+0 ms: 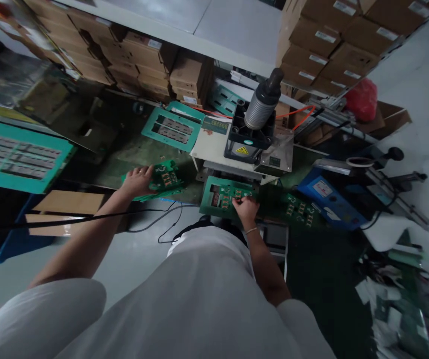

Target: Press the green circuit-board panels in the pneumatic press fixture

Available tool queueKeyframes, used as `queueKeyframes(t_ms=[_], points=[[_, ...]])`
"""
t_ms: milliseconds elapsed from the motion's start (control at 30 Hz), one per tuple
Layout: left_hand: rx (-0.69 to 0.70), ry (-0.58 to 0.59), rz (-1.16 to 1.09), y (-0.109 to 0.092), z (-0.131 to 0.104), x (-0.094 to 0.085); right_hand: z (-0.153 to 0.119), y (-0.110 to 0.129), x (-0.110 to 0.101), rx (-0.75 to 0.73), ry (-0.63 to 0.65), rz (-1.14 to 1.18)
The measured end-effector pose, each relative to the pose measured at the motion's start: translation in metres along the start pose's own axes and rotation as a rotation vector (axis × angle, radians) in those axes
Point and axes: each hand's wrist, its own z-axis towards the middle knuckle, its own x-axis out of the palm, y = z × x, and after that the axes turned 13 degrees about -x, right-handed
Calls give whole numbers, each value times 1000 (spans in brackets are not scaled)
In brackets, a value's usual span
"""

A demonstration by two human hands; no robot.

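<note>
On a stack of green circuit boards [167, 177] at the left rests my left hand [138, 181], its fingers closed around the stack's left edge. My right hand [246, 208] pinches the lower edge of a green circuit board [229, 197] that lies over a green fixture plate [206, 202]. The fixture sits at the front of a bench press [214, 142] with a black and silver cylinder [259, 112]. Further green boards [300, 209] with copper-coloured marks lie on the bench to the right of my right hand.
Behind the stack lies a teal slotted plate [173, 128]; a larger teal tray [16, 157] is at far left. A blue machine [330, 197] stands right. Cardboard boxes [147, 52] line the back. A black cable [87, 218] crosses over my left forearm.
</note>
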Motion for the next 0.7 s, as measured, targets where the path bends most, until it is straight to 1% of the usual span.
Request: queueKeyframes(t_ms=[67, 100, 167, 233, 267, 367, 467, 533, 600, 700], points=[[5, -6, -30, 6, 1, 11, 6, 18, 6, -19, 60, -19], [13, -16, -32, 4, 1, 14, 8, 25, 9, -23, 80, -25], [58, -46, -27, -11, -1, 15, 12, 34, 16, -23, 102, -33], [156, -49, -33, -38, -4, 14, 14, 39, 21, -29, 115, -39], [217, -26, -45, -55, -7, 15, 15, 40, 23, -44, 122, -43], [398, 106, -90, -111, -13, 22, 18, 37, 26, -127, 140, -56], [508, 260, -103, -162, -17, 41, 17, 19, 24, -189, 146, -50], [532, 327, -91, -185, -17, 55, 13, -2, 22, -243, 126, -35], [543, 351, -80, -199, -15, 68, 9, -27, 21, -343, 106, -30], [570, 351, -81, -204, -10, 83, 4, -57, 23, -492, 140, -42]])
